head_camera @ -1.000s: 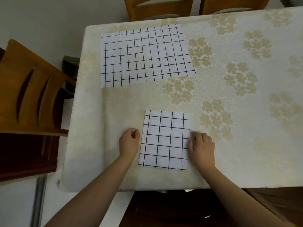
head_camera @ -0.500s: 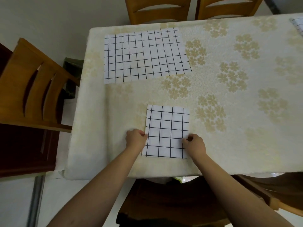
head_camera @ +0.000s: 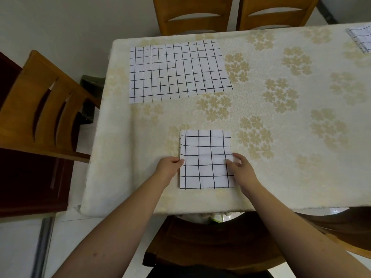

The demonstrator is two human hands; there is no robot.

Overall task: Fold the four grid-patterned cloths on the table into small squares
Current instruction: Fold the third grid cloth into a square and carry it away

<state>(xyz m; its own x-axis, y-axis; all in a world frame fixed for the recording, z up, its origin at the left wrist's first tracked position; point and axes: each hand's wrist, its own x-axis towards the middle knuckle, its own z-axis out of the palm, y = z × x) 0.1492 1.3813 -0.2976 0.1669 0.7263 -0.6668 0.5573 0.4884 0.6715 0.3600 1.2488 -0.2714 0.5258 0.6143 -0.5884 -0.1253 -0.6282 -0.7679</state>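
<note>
Our left hand (head_camera: 169, 167) and right hand (head_camera: 241, 170) pinch side edges of folded white black-grid cloth (head_camera: 205, 159), flat near front edge of cream floral-clothed surface (head_camera: 281, 157). Larger unfolded grid cloth (head_camera: 176, 71) lies at far-left corner.

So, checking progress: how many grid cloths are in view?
3: a folded cloth between both hands, an unfolded cloth far left, a partial cloth at far right. A fourth is unseen.

**No legible text**

No words, labels, brands, numbers or signs can be read anywhere in the frame. Only plain grid lines are carried by the cloths (head_camera: 204, 159), and only a flower pattern is shown on the tablecloth (head_camera: 281, 137).
</note>
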